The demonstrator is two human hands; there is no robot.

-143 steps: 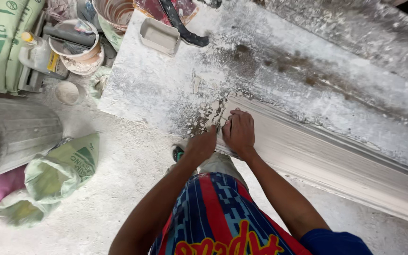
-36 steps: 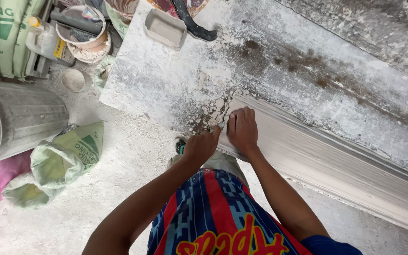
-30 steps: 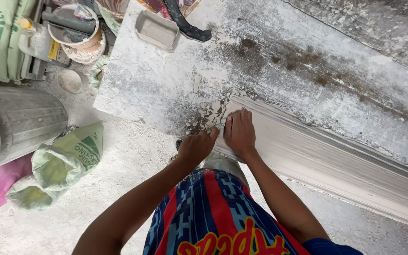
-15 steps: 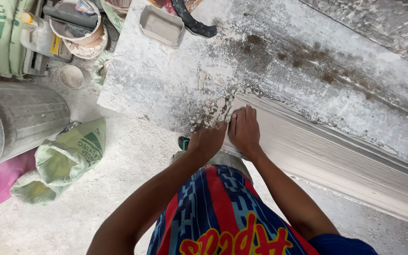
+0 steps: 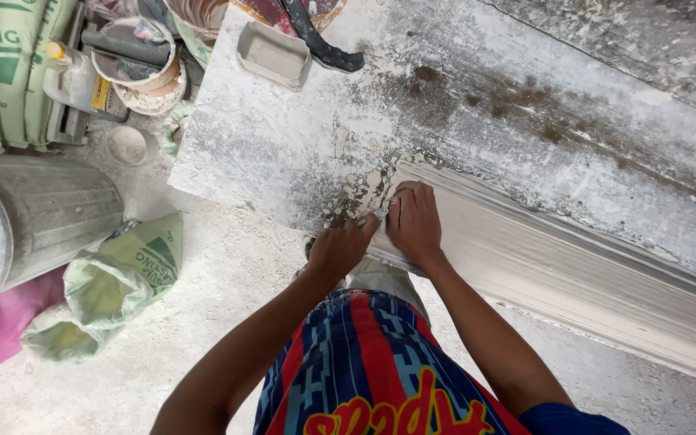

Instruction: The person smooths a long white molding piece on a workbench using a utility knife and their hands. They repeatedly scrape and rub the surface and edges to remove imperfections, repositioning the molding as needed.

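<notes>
The person stands at the near edge of a plaster-crusted workbench point(image 5: 283, 145), bent over the near end of a long white plaster moulding point(image 5: 573, 266) that lies along that edge and runs off to the right. The right hand point(image 5: 415, 221) lies flat on the moulding's end, fingers spread and pressing down, apparently to keep the piece from shifting. The left hand point(image 5: 340, 246) is curled beside it, fingers pinched round something small and pale at the moulding's corner; I cannot tell whether it is a scraper or a scrap of plaster. Loose plaster flakes point(image 5: 356, 193) lie scattered on the bench just beyond the two hands, where the surface is darkest.

At the far left corner of the bench sits a small grey rectangular tray point(image 5: 274, 55), and beside it a black-handled tool point(image 5: 320, 40), both well apart from the hands. Down on the floor to the left stand a ribbed metal bin point(image 5: 42, 217), a slumped green-and-white sack point(image 5: 114, 278), and a bucket point(image 5: 134, 56) with a plastic jug point(image 5: 74, 76) next to it, pushed against stacked bags.
</notes>
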